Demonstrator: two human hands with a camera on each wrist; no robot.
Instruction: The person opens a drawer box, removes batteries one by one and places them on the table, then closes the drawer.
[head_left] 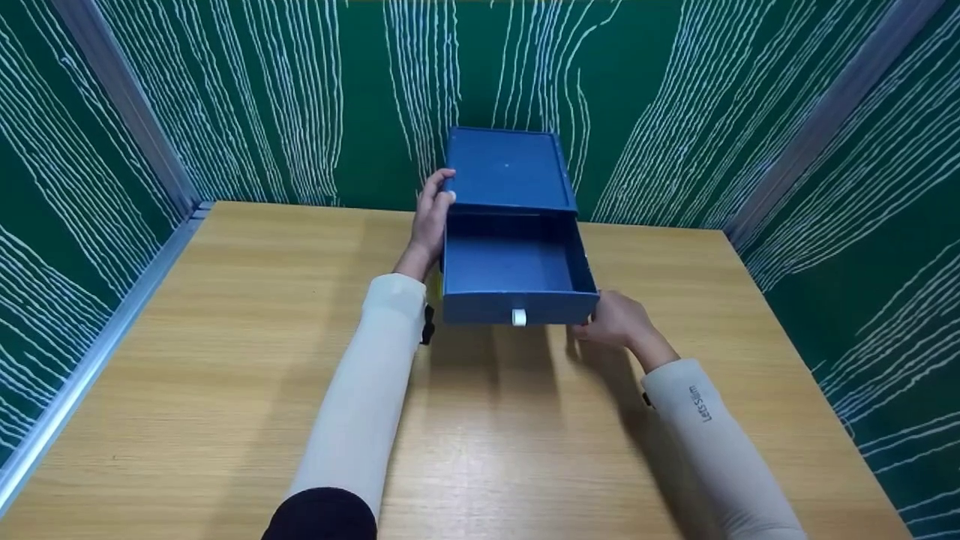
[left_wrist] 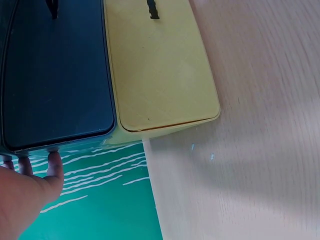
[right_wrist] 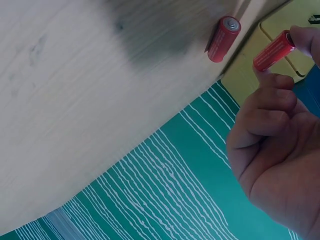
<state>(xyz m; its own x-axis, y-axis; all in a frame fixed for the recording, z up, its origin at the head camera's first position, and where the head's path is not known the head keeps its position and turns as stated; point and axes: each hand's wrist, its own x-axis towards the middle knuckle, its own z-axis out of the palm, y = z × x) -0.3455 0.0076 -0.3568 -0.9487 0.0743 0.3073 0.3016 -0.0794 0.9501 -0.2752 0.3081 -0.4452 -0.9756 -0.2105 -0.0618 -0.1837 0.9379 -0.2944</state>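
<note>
A blue drawer unit (head_left: 506, 169) stands at the back of the table, its drawer (head_left: 480, 307) pulled out toward me with nothing inside. My left hand (head_left: 431, 217) lies along the unit's left side, fingertips at the top edge. In the left wrist view its fingers touch the far edge of the blue side. Below the blue unit is a yellow one (left_wrist: 165, 65). Beside the drawer's front right corner, my right hand (head_left: 619, 319) pinches a red battery (right_wrist: 274, 51) between thumb and index finger. Another red battery (right_wrist: 224, 40) is on the table close to the yellow unit.
The wooden table (head_left: 225, 375) runs up to green walls (head_left: 375, 150) with white wavy lines at the back and both sides. Metal posts (head_left: 131, 105) frame the corners. A small white tab (head_left: 519, 318) sticks out from the drawer front.
</note>
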